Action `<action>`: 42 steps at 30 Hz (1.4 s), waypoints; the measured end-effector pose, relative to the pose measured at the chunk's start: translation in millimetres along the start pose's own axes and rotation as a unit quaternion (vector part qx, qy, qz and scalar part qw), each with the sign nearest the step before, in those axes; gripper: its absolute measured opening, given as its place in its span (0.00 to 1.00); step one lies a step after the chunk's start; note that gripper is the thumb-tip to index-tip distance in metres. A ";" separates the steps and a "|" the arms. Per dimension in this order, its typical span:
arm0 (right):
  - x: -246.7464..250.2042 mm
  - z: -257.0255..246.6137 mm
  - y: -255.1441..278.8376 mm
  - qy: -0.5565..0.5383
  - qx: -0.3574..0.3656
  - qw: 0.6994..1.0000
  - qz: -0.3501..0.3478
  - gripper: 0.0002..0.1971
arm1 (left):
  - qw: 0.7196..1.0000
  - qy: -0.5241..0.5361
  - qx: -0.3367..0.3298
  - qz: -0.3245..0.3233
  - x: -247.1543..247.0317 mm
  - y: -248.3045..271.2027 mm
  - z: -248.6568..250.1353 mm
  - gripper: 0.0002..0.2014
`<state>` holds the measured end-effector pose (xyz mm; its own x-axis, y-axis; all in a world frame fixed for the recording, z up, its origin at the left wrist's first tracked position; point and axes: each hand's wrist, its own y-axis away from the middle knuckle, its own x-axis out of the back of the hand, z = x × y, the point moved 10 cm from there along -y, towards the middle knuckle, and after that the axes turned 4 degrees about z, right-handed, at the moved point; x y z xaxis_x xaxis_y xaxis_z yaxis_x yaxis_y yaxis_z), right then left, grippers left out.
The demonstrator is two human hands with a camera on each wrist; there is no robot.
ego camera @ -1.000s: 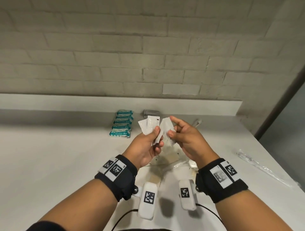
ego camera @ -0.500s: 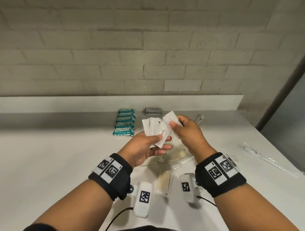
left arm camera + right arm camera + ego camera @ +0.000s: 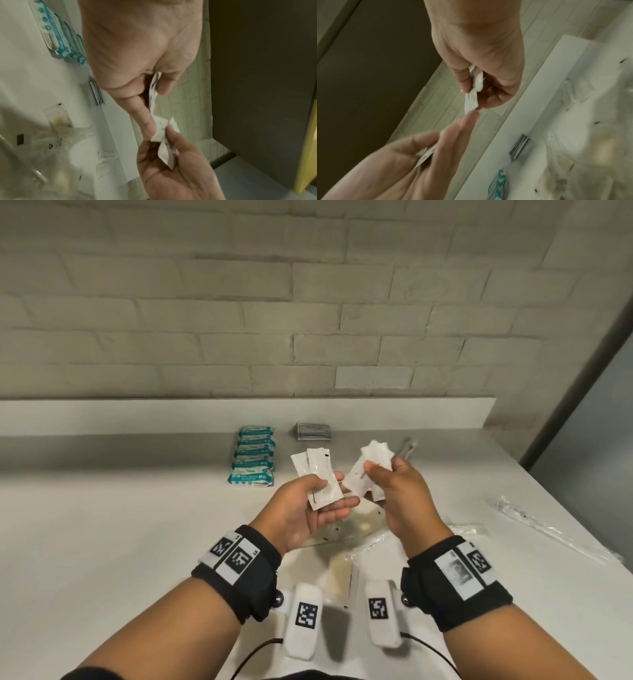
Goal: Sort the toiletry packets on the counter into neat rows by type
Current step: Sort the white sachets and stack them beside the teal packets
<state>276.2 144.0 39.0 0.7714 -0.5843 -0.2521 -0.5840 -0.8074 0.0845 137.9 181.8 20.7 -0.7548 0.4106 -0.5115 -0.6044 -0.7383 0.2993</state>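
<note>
My left hand (image 3: 330, 491) pinches a few white sachets (image 3: 317, 470) between thumb and fingers, upright above the counter (image 3: 120, 525). My right hand (image 3: 376, 474) holds a small fan of similar white sachets (image 3: 375, 455) just to the right, with a narrow gap between the two bunches. In the left wrist view the left hand's sachets (image 3: 154, 86) stand edge-on above the right hand's sachets (image 3: 164, 150). The right wrist view has the right hand's sachets (image 3: 476, 81) pinched at the fingertips. A row of teal packets (image 3: 253, 460) lies behind, and a grey sachet stack (image 3: 314, 431) beside it.
Clear plastic packets (image 3: 342, 571) lie loose on the counter under my hands. A long clear-wrapped item (image 3: 551, 532) lies near the right edge, and another thin one (image 3: 407, 446) sits at the back. A raised ledge (image 3: 137, 416) and brick wall close the back.
The two bunches of sachets overlapped half a second ago. They have now come apart, the right hand drawing its fan to the right and the left hand's fingers spreading a little.
</note>
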 end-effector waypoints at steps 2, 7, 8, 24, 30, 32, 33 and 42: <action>7.8 -4.7 -5.1 -0.006 -0.001 1.000 0.006 0.09 | 1.000 0.000 -0.007 0.006 6.6 -0.2 4.2 0.13; -17.2 -4.2 6.2 0.020 -0.027 0.995 -0.094 0.06 | 0.997 -0.042 -0.052 0.039 13.9 -1.4 8.3 0.09; -25.6 -0.1 9.7 0.027 -0.038 0.992 -0.118 0.07 | 0.996 -0.057 -0.055 0.038 13.6 -1.8 7.5 0.09; -17.2 -26.4 6.5 0.182 0.094 0.971 -0.122 0.11 | 0.988 -0.025 -0.112 0.100 28.9 -10.2 23.0 0.19; -34.3 2.7 12.1 0.159 0.016 0.980 -0.120 0.09 | 0.983 -0.092 -0.139 0.073 17.3 -8.7 16.5 0.12; -30.7 2.1 8.3 0.147 0.024 0.985 -0.086 0.08 | 0.984 -0.092 -0.133 0.074 18.4 -8.4 17.4 0.10; -25.8 1.6 5.8 0.133 0.021 0.989 -0.068 0.08 | 0.985 -0.083 -0.127 0.077 21.2 -8.3 18.6 0.10; -50.1 0.0 9.2 0.092 -0.020 0.983 -0.160 0.09 | 0.986 -0.157 -0.062 -0.010 12.0 1.0 8.7 0.08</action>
<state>232.2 165.9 52.4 0.9485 -0.3025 -0.0940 -0.2969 -0.9524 0.0690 126.0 190.7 21.9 -0.7963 0.5571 -0.2354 -0.5991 -0.7799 0.1810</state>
